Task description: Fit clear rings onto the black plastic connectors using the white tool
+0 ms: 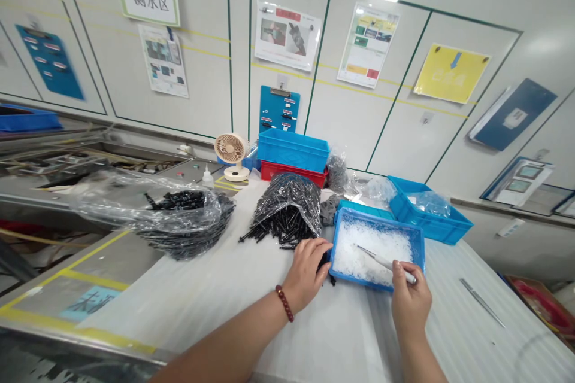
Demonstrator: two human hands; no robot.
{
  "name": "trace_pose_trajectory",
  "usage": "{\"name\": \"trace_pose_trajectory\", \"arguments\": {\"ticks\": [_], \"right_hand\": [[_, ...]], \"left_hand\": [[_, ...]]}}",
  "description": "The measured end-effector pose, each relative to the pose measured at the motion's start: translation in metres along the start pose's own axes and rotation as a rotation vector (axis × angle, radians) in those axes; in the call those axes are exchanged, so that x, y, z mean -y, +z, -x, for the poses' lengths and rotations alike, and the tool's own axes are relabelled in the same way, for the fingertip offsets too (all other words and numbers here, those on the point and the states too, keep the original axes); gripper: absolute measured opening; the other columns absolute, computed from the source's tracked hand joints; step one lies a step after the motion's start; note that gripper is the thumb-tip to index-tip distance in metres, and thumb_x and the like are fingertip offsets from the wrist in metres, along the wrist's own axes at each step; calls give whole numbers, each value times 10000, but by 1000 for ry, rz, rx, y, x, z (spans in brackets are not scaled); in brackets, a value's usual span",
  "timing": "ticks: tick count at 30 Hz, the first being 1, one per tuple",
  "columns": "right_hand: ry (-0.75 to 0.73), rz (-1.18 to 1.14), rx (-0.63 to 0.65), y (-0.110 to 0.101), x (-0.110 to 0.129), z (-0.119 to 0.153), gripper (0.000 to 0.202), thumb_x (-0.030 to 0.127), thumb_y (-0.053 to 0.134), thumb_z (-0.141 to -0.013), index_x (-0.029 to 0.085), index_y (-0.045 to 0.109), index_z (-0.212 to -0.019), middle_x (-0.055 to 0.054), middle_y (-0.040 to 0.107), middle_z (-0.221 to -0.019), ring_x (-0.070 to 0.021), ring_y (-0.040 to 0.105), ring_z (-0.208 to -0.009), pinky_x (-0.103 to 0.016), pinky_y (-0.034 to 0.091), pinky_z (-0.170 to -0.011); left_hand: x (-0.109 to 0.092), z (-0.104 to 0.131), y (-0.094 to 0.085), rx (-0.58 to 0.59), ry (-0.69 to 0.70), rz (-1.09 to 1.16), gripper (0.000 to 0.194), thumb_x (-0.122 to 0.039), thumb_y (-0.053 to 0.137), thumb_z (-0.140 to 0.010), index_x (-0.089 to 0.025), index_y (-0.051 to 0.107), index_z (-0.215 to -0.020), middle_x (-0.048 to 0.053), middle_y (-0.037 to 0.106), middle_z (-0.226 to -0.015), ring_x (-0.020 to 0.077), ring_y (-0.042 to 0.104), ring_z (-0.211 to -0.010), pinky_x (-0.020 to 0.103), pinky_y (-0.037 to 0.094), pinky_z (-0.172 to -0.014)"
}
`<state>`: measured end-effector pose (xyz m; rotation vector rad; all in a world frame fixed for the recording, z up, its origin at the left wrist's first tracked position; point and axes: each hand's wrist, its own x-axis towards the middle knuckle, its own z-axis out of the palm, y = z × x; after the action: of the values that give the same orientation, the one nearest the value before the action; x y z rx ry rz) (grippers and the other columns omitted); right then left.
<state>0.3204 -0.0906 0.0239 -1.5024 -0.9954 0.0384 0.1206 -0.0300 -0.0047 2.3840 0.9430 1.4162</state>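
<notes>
My right hand is closed around a slim pen-like pick with a pale handle and a thin dark tip. The tip reaches into small whitish translucent pieces that fill a blue tray; their exact kind is too small to tell. My left hand, with a beaded bracelet at the wrist, is at the tray's left edge. Its fingers curl over a black part, mostly hidden by them. Just behind it, an open clear bag spills thin black rod-like parts onto the white work surface.
Another clear bag of black parts lies to the left. Behind stand a small fan, a dropper bottle and a blue bin on a red one. Tweezers lie at right, near another blue bin.
</notes>
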Motion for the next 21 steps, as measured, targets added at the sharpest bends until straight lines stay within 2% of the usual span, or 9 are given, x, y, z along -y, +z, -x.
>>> {"name": "trace_pose_trajectory", "arguments": {"ticks": [4, 11, 21], "right_hand": [[-7, 20, 16, 2, -5, -2, 369, 549, 506, -739, 183, 544, -705, -2, 555, -622, -141, 482, -538, -251, 368, -521], [-54, 44, 187, 8, -6, -4, 344, 520, 533, -701, 186, 606, -731, -64, 635, -746, -197, 560, -657, -267, 405, -554], [-6, -33, 103, 6, -8, -4, 349, 503, 563, -702, 175, 626, -803, -59, 644, -771, -182, 554, -640, -271, 400, -573]], "left_hand": [[0, 0, 0, 4, 2, 2, 307, -163, 442, -860, -186, 459, -1166, 97, 493, -1123, 236, 420, -1026, 439, 366, -909], [-1, 0, 0, 16, -6, -2, 293, -189, 436, -867, -190, 470, -1158, 96, 507, -1105, 235, 429, -1009, 437, 361, -902], [0, 0, 0, 41, -15, -18, 287, -172, 447, -859, -176, 476, -1144, 93, 514, -1109, 230, 424, -1014, 434, 335, -920]]}}
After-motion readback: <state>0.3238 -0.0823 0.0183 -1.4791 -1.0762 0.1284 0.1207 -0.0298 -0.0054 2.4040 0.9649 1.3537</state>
